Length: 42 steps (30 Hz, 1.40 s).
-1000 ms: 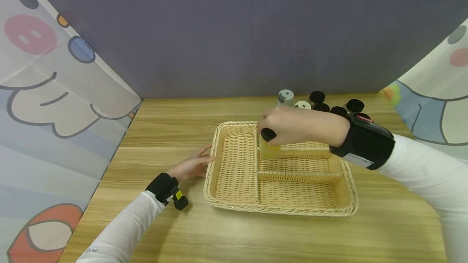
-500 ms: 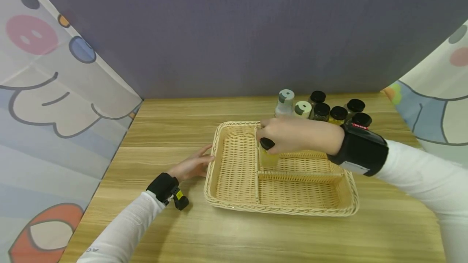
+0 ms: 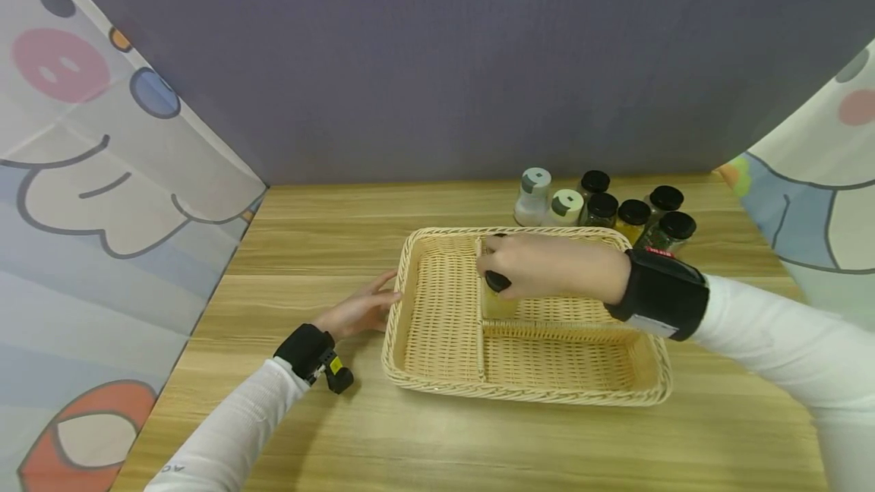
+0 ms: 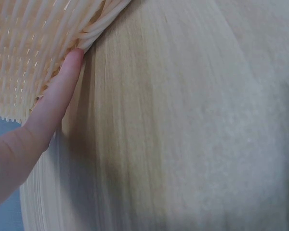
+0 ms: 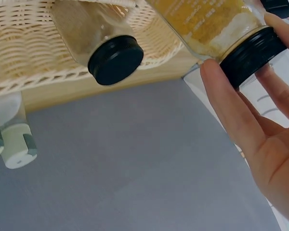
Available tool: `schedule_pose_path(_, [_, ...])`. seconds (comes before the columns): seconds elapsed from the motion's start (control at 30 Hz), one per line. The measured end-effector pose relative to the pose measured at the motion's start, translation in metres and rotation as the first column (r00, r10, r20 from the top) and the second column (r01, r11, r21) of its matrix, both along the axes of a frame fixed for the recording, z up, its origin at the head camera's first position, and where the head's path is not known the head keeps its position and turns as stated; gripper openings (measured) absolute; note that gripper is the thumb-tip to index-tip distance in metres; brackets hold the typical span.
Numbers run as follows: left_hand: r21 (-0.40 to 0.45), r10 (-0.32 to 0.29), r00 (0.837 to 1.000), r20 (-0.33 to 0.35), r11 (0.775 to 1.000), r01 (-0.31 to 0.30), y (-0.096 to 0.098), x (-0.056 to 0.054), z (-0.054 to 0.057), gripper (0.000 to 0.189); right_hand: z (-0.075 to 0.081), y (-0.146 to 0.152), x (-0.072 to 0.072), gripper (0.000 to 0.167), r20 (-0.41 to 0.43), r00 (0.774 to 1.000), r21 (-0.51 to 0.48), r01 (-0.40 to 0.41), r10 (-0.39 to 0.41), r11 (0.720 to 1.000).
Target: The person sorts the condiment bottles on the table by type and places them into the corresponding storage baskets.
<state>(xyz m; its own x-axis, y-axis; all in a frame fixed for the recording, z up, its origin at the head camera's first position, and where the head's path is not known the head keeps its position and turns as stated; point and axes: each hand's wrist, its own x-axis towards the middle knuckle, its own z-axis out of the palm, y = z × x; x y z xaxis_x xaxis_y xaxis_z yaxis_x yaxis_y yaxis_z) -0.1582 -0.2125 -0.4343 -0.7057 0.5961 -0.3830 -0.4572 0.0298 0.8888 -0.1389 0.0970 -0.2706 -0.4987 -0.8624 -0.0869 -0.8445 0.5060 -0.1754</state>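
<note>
My right hand [image 3: 540,264] holds a jar of yellow seasoning [image 5: 207,24] by its black lid [image 5: 253,55], thumb and fingers around the lid. In the head view the jar is low in the wicker basket [image 3: 437,389], in the middle of the right-hand compartments, beside the long divider. A second black-lidded jar [image 5: 89,29] with brownish contents stands in the basket's back compartment, mostly hidden by my hand in the head view. My left hand [image 3: 355,313] touches the basket's left wall from outside; one straight finger [image 4: 55,96] lies along the weave.
Behind the basket stand two white-capped shakers [image 3: 532,200] and several black-lidded spice jars [image 3: 632,220]. The wooden table [image 3: 328,219] ends at a grey back panel [image 3: 437,67]. Printed cloth [image 3: 82,279] hangs at the left, and similar cloth at the right.
My right hand has lowered the yellow jar and brought it slightly towards me, into the middle compartment. The jars at the back are less covered by my arm. My left hand stays put.
</note>
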Motion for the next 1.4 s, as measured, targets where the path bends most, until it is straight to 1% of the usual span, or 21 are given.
schedule_pose_path(0.07, [0.003, -0.001, 1.000, 0.001, 1.000, 0.001, 0.000, 0.000, 0.000, 0.060, -0.003, 0.000, 0.000, 0.018, -0.015, 1.000, -0.004, -0.012, 0.012, 1.000])
schedule_pose_path(0.2, [0.004, 0.001, 1.000, 0.000, 1.000, -0.001, 0.001, 0.000, 0.000, 0.060, -0.008, 0.001, -0.002, 0.022, -0.049, 0.999, 0.017, -0.021, 0.022, 1.000])
schedule_pose_path(0.3, [0.004, 0.005, 1.000, 0.000, 1.000, -0.005, 0.001, 0.000, 0.000, 0.060, -0.012, 0.001, -0.003, 0.025, -0.044, 0.999, 0.029, -0.005, 0.006, 1.000])
schedule_pose_path(0.4, [0.000, 0.006, 1.000, 0.001, 1.000, -0.006, 0.001, 0.000, 0.001, 0.060, -0.015, 0.001, -0.003, 0.027, -0.018, 1.000, 0.035, 0.012, -0.011, 0.999])
schedule_pose_path(0.57, [-0.007, 0.001, 1.000, 0.001, 1.000, -0.001, 0.001, 0.000, 0.000, 0.062, -0.018, 0.001, -0.003, 0.030, 0.008, 1.000, 0.032, 0.019, -0.019, 0.999])
schedule_pose_path(0.97, [-0.006, -0.011, 1.000, -0.023, 1.000, 0.010, 0.001, -0.001, -0.002, 0.062, -0.029, 0.002, -0.003, 0.034, -0.003, 1.000, 0.033, 0.013, -0.013, 0.999])
schedule_pose_path(1.2, [-0.011, -0.012, 1.000, -0.022, 1.000, 0.012, 0.001, 0.000, -0.003, 0.063, -0.035, 0.003, -0.003, 0.035, -0.011, 1.000, 0.050, 0.001, -0.001, 0.999])
schedule_pose_path(1.4, [-0.009, -0.006, 1.000, -0.016, 1.000, 0.006, 0.001, 0.000, -0.003, 0.064, -0.040, 0.003, -0.005, 0.034, -0.031, 0.999, 0.035, -0.004, 0.005, 0.999])
